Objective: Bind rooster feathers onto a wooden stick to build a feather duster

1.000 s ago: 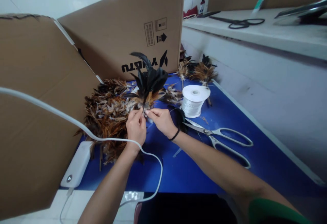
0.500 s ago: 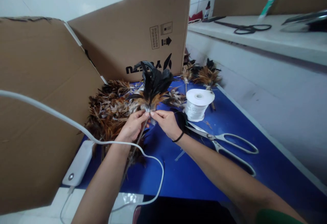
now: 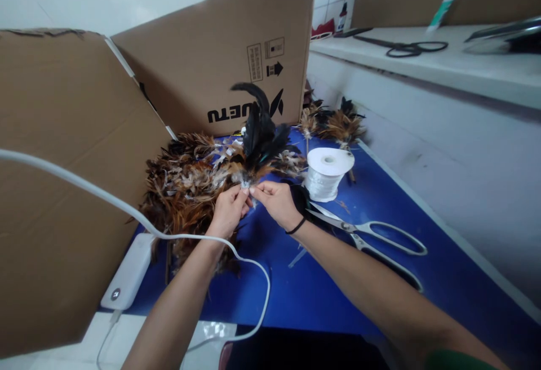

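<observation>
Near the middle, a bundle of black and brown feathers [image 3: 262,139] stands upright with a whitish wrapping around its base. My left hand [image 3: 230,208] is closed on this base, thumb and fingers pinched together. Right beside it, my right hand [image 3: 275,201] pinches at the same wrapped base; whatever fine material lies between its fingertips is too small to make out. A spool of white ribbon [image 3: 324,181] stands right of my right hand. Large silver scissors [image 3: 349,227] lie partly open next to my right forearm.
Many brown feather bundles [image 3: 177,190] are heaped on the blue table [image 3: 296,297], left of my hands. More bundles [image 3: 342,125] lie at the back right. Cardboard panels [image 3: 203,49] wall the left and back. A white cable [image 3: 105,198] crosses over my left forearm near a white power bank [image 3: 129,271].
My left hand has turned and shifted slightly right, and the feather bundle has rotated, its long black plume now rising higher. The stick seen below my left hand before is now hidden.
</observation>
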`<state>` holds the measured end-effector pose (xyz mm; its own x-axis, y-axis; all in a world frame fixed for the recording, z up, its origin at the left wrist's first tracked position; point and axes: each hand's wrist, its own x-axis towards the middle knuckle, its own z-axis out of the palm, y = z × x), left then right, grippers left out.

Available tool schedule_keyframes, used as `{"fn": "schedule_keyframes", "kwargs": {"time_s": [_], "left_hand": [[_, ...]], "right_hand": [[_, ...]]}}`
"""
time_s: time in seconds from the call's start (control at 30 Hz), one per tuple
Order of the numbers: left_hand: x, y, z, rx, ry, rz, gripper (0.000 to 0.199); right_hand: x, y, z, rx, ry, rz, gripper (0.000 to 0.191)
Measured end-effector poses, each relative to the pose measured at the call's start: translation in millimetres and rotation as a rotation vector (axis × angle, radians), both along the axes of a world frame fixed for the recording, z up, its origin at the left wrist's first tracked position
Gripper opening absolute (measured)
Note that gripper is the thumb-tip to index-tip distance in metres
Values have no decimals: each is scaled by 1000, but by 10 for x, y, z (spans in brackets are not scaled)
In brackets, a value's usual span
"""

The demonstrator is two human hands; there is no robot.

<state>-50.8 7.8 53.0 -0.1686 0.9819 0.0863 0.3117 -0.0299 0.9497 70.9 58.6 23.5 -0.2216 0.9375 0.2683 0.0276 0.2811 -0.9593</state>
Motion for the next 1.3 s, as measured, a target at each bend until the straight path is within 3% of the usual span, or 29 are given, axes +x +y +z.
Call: {"fn": "schedule_keyframes", "kwargs": {"time_s": [0.27,0.4,0.53,0.67,0.8,0.97,1.13,1.3], "left_hand": [[113,6,-56,156,573,174,28],[175,-35,-68,176,661,179,25],[207,-74,-23,159,530,137,25],[196,-51,14,84,232,132,35],[197,17,32,40,-119,172,31],[169,64,79,-138,-475,-56,31],[120,112,89,-219,-456,-86,35],[76,212,-21,-231,-357,-78,38]], "right_hand": [[-21,13,-21,39,-51,27,32],[-30,46,-43,-33,5,29,35],[-36,55,-25,-136,158,88,36],[-22,35,26,-159,212,107,36],[-5,37,17,-146,189,116,36],[-2,88,-74,-110,193,155,34],[19,150,-128,-88,152,109,32],[103,209,-103,-2,-75,11,29]]}}
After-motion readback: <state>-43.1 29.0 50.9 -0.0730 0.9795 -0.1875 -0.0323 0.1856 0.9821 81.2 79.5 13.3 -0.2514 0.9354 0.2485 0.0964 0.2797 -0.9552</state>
